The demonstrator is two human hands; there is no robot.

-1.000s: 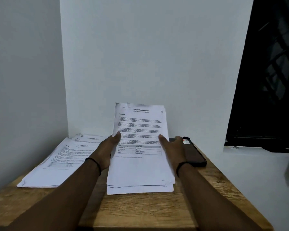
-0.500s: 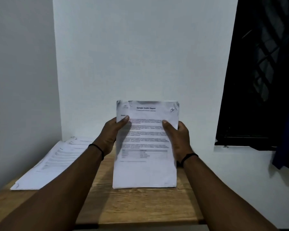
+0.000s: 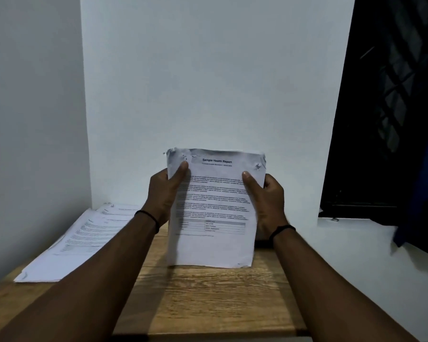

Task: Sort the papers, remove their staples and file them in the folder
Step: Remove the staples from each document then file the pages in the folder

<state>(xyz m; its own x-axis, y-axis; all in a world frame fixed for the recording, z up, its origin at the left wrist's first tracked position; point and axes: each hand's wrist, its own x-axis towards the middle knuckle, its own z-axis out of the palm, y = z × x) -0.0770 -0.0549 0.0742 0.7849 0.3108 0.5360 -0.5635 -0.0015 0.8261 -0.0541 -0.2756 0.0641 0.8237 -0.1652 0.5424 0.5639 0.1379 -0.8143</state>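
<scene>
The white printed stack of health-report papers (image 3: 211,211) has come up off the wooden table (image 3: 208,297), upright now, left hand (image 3: 162,193) and right hand (image 3: 267,201) fingers gripping its sides; staple-pulling looks next.

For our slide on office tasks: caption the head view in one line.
Both hands, left hand and right hand, hold a paper stack upright on a wooden table.

Wooden table (image 3: 208,299) fills the 6 o'clock foreground, grain running left-right, set into a white wall corner (image 3: 208,82). Dark barred window (image 3: 393,107) at 2–3 o'clock; blue cloth (image 3: 425,206) hangs over white sill (image 3: 351,233) beneath.
</scene>
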